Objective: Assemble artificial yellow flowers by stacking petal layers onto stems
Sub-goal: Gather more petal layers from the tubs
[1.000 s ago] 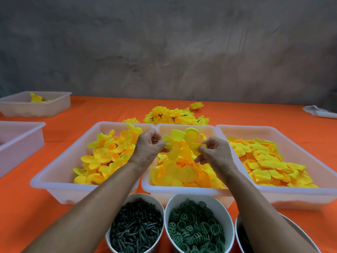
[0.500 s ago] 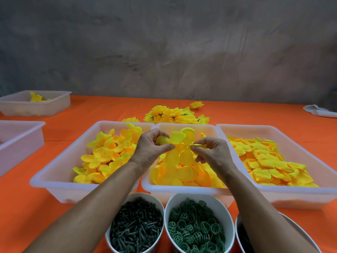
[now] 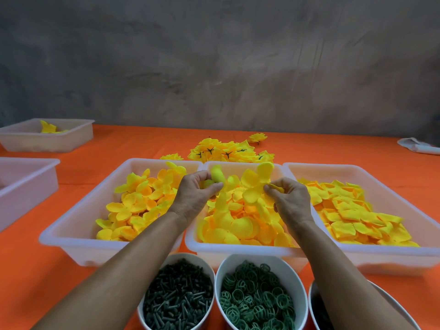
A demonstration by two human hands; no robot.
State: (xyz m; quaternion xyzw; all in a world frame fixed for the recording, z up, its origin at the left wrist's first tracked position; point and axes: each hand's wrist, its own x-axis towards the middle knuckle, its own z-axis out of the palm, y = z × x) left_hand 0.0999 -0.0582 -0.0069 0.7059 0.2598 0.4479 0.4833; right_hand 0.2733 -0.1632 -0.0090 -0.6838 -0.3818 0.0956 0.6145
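Left hand (image 3: 197, 196) pinching small petals (image 3: 217, 177), right hand (image 3: 289, 198) pinching a layer (image 3: 253, 184), stem probably hidden; align centre holes, press squarely.

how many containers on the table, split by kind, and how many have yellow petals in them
White trays: 5, namely left front, middle, right front, far left, left edge
Round cups: 3, holding dark stems, green rings, contents unclear
Total: 8
Trays with yellow petals: 4; the left-edge tray's inside is hidden
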